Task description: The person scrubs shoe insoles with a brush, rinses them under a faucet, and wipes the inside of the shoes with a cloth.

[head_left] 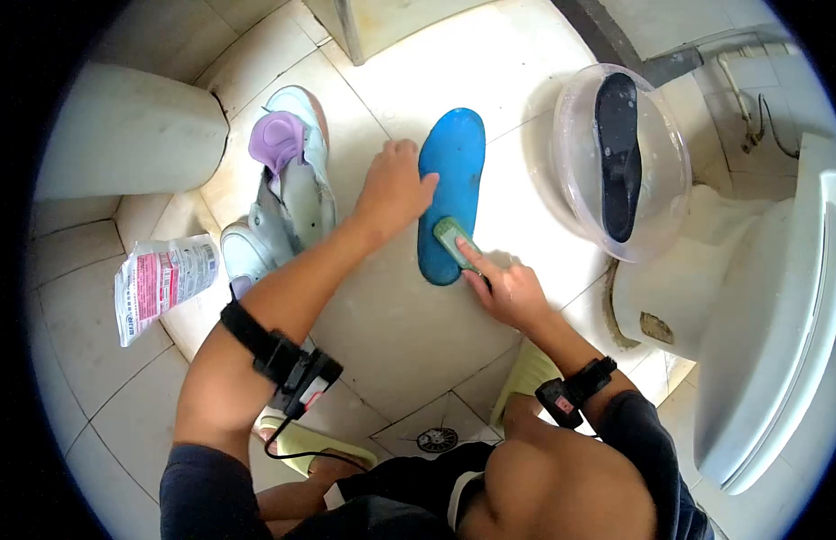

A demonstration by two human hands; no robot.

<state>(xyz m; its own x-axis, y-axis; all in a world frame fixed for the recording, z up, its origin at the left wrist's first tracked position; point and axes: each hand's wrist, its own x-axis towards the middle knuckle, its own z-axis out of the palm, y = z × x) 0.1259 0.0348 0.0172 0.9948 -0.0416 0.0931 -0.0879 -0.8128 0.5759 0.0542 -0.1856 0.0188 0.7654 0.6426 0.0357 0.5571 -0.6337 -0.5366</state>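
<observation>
A blue insole (456,157) lies flat on the tiled floor in front of me. My right hand (512,292) grips a small scrub brush (454,236) with a pale green body, its index finger stretched along the top. The brush rests on the lower part of the insole. On the insole's left side is my left hand (395,189), its thumb apart from the bent fingers and its thumb tip at the insole's edge. That hand holds nothing that I can see.
To the left lie light-blue sneakers (296,202) with a purple tongue, and a pink-and-white plastic packet (166,281). On the right, a clear basin (571,193) carries a black insole (619,157), next to a white toilet (751,333). A floor drain (437,439) lies near my feet.
</observation>
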